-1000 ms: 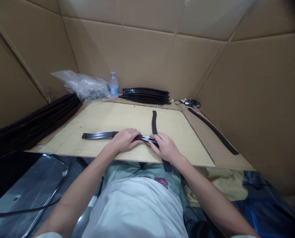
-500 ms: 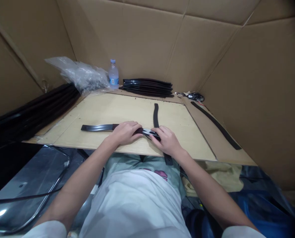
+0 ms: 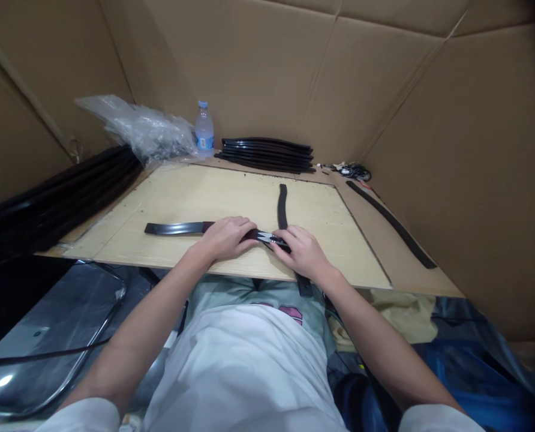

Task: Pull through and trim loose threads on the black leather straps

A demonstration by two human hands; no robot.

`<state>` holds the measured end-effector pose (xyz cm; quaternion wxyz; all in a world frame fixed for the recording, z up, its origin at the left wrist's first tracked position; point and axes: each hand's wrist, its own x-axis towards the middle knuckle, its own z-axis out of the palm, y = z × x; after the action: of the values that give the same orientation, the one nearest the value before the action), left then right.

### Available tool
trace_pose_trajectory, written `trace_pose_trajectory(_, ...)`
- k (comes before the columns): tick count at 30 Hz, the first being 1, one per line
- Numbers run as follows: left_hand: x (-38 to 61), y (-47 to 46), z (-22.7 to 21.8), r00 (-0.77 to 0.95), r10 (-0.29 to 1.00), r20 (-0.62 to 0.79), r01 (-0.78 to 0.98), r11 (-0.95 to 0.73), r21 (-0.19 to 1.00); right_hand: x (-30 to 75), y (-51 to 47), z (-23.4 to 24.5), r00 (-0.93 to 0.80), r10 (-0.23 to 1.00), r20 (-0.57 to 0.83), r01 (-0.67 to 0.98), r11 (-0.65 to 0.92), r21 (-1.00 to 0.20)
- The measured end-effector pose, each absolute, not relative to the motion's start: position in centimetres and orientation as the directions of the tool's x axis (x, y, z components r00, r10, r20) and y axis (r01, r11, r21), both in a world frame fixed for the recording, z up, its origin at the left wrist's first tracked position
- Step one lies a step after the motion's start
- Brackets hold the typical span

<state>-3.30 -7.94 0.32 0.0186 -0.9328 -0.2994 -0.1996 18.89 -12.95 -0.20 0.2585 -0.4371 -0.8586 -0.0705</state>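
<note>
My left hand (image 3: 225, 238) presses down with curled fingers on a black curved strip (image 3: 173, 228) that lies crosswise on the light wooden board (image 3: 213, 198). My right hand (image 3: 301, 253) is closed around a small metal tool (image 3: 267, 238) whose shiny tip shows between the two hands. A second black strip (image 3: 282, 206) runs from the board's middle back toward me, passes under my right hand and hangs over the near edge.
A stack of black strips (image 3: 267, 155), a water bottle (image 3: 204, 131) and crumpled clear plastic (image 3: 141, 129) sit at the back. Long black strips (image 3: 56, 201) lie at the left. A single strip (image 3: 391, 222) lies on the right. Cardboard walls surround the board.
The view has tilted slightly, so the board sits higher in the picture. Both hands stay on the strip and tool in nearly the same pose.
</note>
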Motion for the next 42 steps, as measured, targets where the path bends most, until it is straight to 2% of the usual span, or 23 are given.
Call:
trace_pose_trajectory(13,-3.3,-8.0,0.3,0.740,0.561,0.371,0.574,-0.814,0.086,19.2,-12.7,-0.5,-0.464,0.729,0.503,0.793,0.594,-0.131)
trace_pose_trajectory(21,-3.3,-8.0,0.3,0.743,0.560,0.367,0.576,-0.814,0.078,19.0,-12.8,-0.3,-0.454,0.766,0.455,0.792,0.581,-0.189)
trace_pose_trajectory(27,-3.2,-8.0,0.2,0.737,0.567,0.369,0.584,-0.808,0.077,18.9,-12.4,0.0,-0.440,0.766,0.469,0.780,0.585,-0.224)
trace_pose_trajectory(42,-3.2,-8.0,-0.1,0.707,0.588,0.394,0.602,-0.792,0.102,18.8,-10.3,0.1,-0.485,0.707,0.515,0.629,0.691,-0.357)
